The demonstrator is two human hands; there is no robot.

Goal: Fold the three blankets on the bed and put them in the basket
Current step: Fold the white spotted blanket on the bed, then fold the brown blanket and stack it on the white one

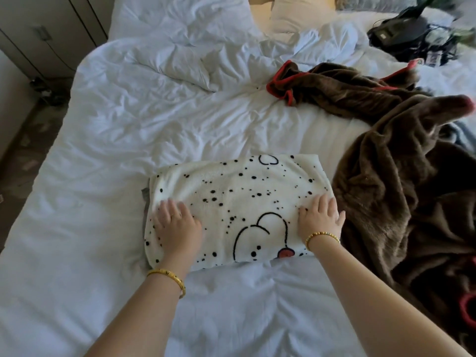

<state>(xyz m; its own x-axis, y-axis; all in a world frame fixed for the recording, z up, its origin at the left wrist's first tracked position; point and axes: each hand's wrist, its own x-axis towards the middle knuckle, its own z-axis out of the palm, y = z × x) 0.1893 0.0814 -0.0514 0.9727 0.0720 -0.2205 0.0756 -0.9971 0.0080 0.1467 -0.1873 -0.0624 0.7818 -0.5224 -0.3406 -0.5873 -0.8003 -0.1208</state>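
Note:
A white fleece blanket (239,197) with black dots and a cartoon bear face lies folded into a rectangle on the bed's white duvet (128,119). My left hand (176,225) presses flat on the blanket's left end with fingers spread. At the right end, my right hand (319,217) lies flat on the blanket near its edge. A brown plush blanket (391,161) with red trim sprawls unfolded to the right. A grey-blue fabric (461,135) peeks out behind it at the right edge. No basket is in view.
Pillows (301,14) sit at the head of the bed. Dark bags and cables (412,34) clutter the far right corner. A wardrobe (46,32) and floor run along the bed's left side.

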